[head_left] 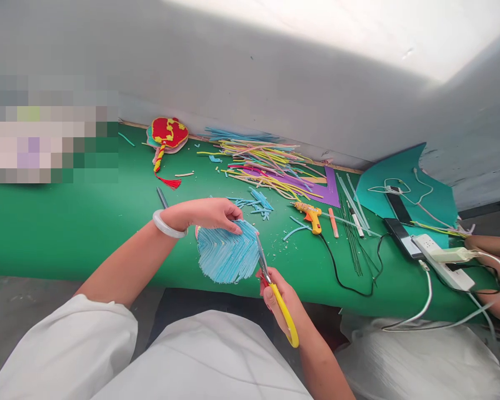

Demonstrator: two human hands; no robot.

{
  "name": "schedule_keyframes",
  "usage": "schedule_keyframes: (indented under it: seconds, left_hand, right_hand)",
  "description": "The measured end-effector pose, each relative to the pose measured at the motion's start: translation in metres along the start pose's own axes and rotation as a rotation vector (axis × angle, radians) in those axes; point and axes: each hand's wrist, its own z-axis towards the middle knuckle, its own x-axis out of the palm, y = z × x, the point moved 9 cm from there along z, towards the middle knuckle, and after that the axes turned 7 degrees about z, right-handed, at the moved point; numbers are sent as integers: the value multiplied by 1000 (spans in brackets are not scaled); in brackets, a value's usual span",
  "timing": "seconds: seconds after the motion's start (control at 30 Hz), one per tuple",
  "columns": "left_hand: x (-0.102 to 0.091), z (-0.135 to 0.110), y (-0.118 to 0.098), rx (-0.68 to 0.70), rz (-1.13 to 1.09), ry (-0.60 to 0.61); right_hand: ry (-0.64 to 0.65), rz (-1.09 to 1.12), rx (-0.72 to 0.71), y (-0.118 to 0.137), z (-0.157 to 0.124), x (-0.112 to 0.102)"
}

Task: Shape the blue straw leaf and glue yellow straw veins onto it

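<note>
My left hand [210, 214], with a white bangle at the wrist, grips the top edge of a round light-blue piece [227, 255] made of glued strips laid in a chevron pattern. It sits at the near edge of the green table [66, 228]. My right hand [281, 297] is closed on yellow-handled scissors [275, 291]. Their blades point up along the right rim of the blue piece.
A heap of coloured strips [266, 164] lies at the back on purple card. A red and yellow fan with a tassel [166, 139] lies at the back left. A yellow glue gun [310, 214], phones, a power strip [444, 258] and cables are at the right. Another person's arm [491, 247] reaches in there.
</note>
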Motion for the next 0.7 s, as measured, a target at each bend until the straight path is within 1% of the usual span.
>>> schedule_keyframes:
  seconds: [0.23, 0.5, 0.7]
  left_hand:
    - [2, 3, 3, -22, 49, 16]
    - [1, 6, 6, -24, 21, 9]
    - [1, 7, 5, 3, 7, 12]
  right_hand:
    - [-93, 1, -24, -5, 2, -5]
    - [-124, -30, 2, -8, 4, -6]
    - [-160, -75, -28, -8, 6, -8]
